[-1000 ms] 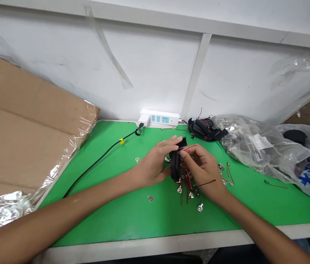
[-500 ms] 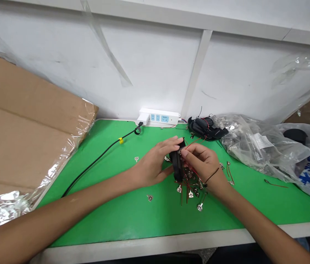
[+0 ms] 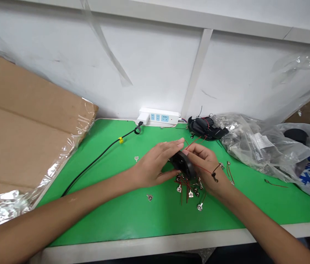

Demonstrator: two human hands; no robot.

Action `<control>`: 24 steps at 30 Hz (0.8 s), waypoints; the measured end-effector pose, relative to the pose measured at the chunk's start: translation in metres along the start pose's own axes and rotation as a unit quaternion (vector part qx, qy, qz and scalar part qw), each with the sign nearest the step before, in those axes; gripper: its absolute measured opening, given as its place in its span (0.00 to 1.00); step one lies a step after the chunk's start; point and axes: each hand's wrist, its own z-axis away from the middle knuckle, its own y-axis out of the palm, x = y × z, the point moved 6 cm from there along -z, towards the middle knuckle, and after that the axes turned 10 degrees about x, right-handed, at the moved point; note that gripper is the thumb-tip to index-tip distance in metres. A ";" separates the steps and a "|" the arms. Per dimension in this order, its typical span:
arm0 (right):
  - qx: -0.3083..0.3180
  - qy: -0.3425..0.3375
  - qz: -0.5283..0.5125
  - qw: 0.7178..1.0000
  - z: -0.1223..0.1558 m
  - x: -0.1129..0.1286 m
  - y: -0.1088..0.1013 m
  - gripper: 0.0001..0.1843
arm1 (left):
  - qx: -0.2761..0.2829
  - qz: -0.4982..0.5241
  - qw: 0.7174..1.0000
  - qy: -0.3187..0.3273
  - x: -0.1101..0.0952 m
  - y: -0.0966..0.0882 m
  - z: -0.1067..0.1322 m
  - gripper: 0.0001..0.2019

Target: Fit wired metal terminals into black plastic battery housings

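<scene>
My left hand [image 3: 155, 165] and my right hand [image 3: 206, 165] together hold a small black plastic part [image 3: 184, 164] just above the green mat [image 3: 133, 212]. The part lies tilted, its length running from upper left to lower right. Left fingers curl over its far end; the right thumb and fingers pinch its near side. Thin red and black wires [image 3: 208, 170] trail from it across my right hand. Under the hands lies a scatter of small metal contacts with wires [image 3: 189, 192].
A white power strip [image 3: 159, 118] with a black cable [image 3: 100, 157] sits at the wall. Finished black parts [image 3: 206, 128] lie beside clear plastic bags [image 3: 256, 146]. Taped cardboard [image 3: 20, 128] leans at the left. Loose contacts [image 3: 150, 198] dot the mat.
The black part has turned from standing upright to lying tilted between my hands. My right hand shifted slightly right, and the wires swung over it.
</scene>
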 end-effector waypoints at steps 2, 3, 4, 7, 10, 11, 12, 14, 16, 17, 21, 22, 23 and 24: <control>0.007 0.026 -0.056 0.998 0.000 -0.005 0.001 0.19 | 0.003 -0.001 1.000 -0.007 -0.002 -0.001 -0.001 0.45; 0.008 0.035 -0.077 0.996 0.000 -0.006 0.001 0.19 | 0.002 0.002 1.000 -0.012 -0.002 -0.002 -0.001 0.46; 0.008 0.040 -0.092 0.995 0.000 -0.008 0.001 0.19 | -0.002 0.006 1.000 -0.015 -0.002 -0.003 -0.001 0.46; 0.001 0.047 -0.112 0.993 0.000 -0.010 0.000 0.18 | -0.014 0.006 1.000 -0.012 -0.004 -0.004 -0.001 0.45; -0.013 0.049 -0.118 0.992 -0.002 -0.013 -0.003 0.18 | -0.002 0.001 1.000 -0.005 -0.004 -0.002 -0.001 0.44; -0.018 0.050 -0.120 0.991 -0.002 -0.014 -0.004 0.18 | 0.004 0.001 1.000 -0.005 -0.003 -0.001 -0.001 0.44; -0.022 0.052 -0.123 0.991 -0.003 -0.015 -0.005 0.18 | 0.010 0.001 1.000 -0.005 -0.003 0.000 -0.001 0.44; -0.028 0.056 -0.130 0.990 -0.004 -0.016 -0.006 0.19 | 0.014 0.002 1.000 -0.005 -0.002 0.001 0.000 0.44; -0.033 0.061 -0.139 0.988 -0.003 -0.018 -0.005 0.20 | 0.017 0.006 1.000 -0.003 -0.001 0.002 0.000 0.44; -0.036 0.064 -0.146 0.986 -0.002 -0.018 -0.004 0.20 | 0.021 0.009 1.000 -0.004 -0.001 0.002 0.000 0.44; -0.054 0.069 -0.214 0.973 0.001 -0.021 0.004 0.21 | 0.030 0.019 0.999 -0.019 0.001 0.004 0.000 0.44; -0.060 0.070 -0.238 0.967 0.002 -0.022 0.006 0.20 | 0.030 0.023 0.999 -0.021 0.001 0.004 0.000 0.44; -0.068 0.074 -0.261 0.960 0.002 -0.023 0.008 0.20 | 0.030 0.026 0.999 -0.022 0.001 0.004 0.000 0.43; -0.075 0.081 -0.281 0.953 0.003 -0.025 0.010 0.19 | 0.030 0.029 0.999 -0.021 0.002 0.005 0.000 0.43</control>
